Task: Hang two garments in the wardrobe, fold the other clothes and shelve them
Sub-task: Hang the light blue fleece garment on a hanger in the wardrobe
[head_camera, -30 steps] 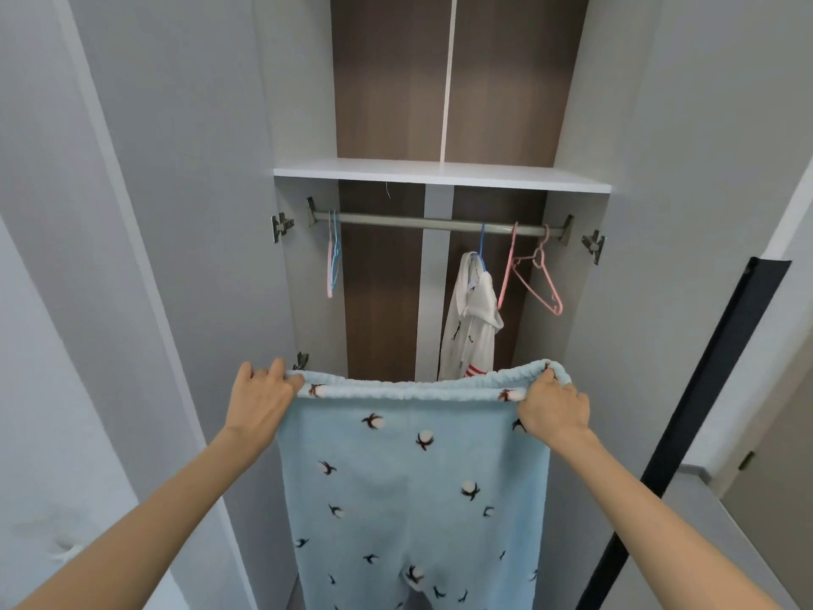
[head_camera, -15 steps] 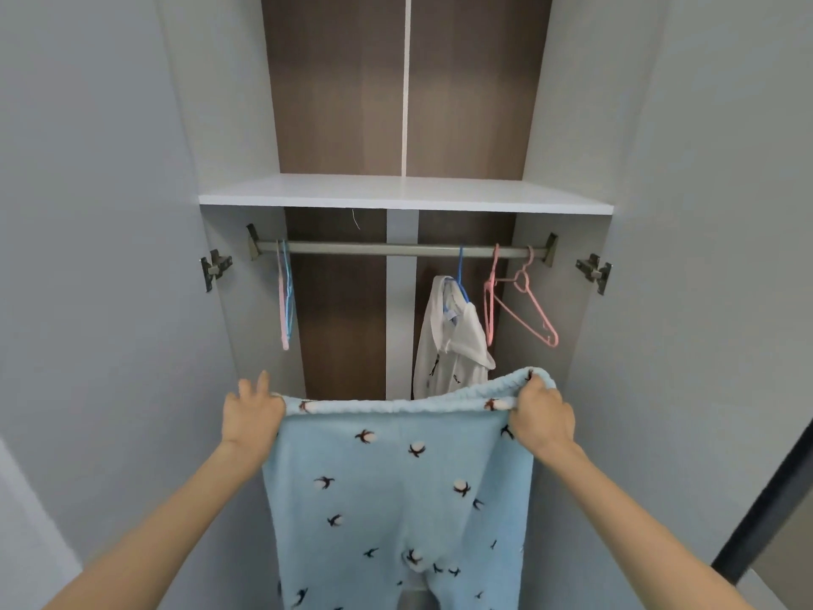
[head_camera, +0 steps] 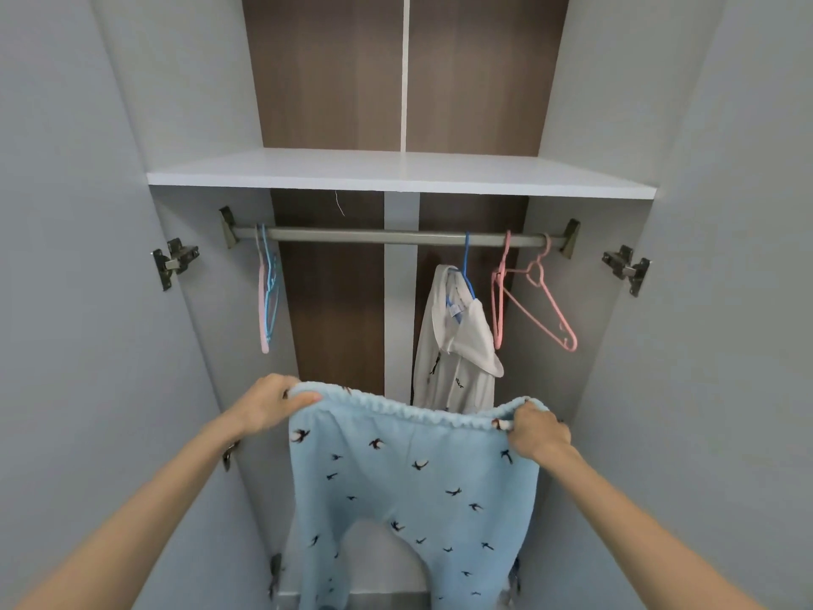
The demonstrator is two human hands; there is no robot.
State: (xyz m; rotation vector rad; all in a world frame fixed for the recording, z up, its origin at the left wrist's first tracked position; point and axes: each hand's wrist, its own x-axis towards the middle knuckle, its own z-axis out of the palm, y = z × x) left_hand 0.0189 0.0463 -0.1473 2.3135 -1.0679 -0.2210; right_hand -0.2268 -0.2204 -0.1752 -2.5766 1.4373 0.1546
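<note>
Between the two hands, in the head view, a pair of pale blue fleece trousers (head_camera: 413,486) hangs spread by its elastic waistband (head_camera: 418,409), legs dangling below the grip. The left hand (head_camera: 268,407) curls over one waistband corner with the thumb laid across the front. The right hand (head_camera: 539,433) is fisted round the other corner, bunching the cloth. Above and beyond the grip runs the wardrobe rail (head_camera: 374,235). A white jacket (head_camera: 457,363) hangs from it on a blue hanger (head_camera: 467,261) just behind the waistband, and an empty pink hanger (head_camera: 536,297) sits up and to the right of the right hand.

The trousers look light, soft and quite limp. They are neither fragile nor slippery, though the elastic will likely stretch under a pull. The waistband corners seem the soundest hold, since they keep the legs aligned for folding or draping.

The leg hems are cut off at the bottom edge, and the fingers behind the cloth are hidden. The jacket's lower part is covered by the waistband. The thin hangers (head_camera: 268,292) above the left hand are edge-on, so their number is unclear.
</note>
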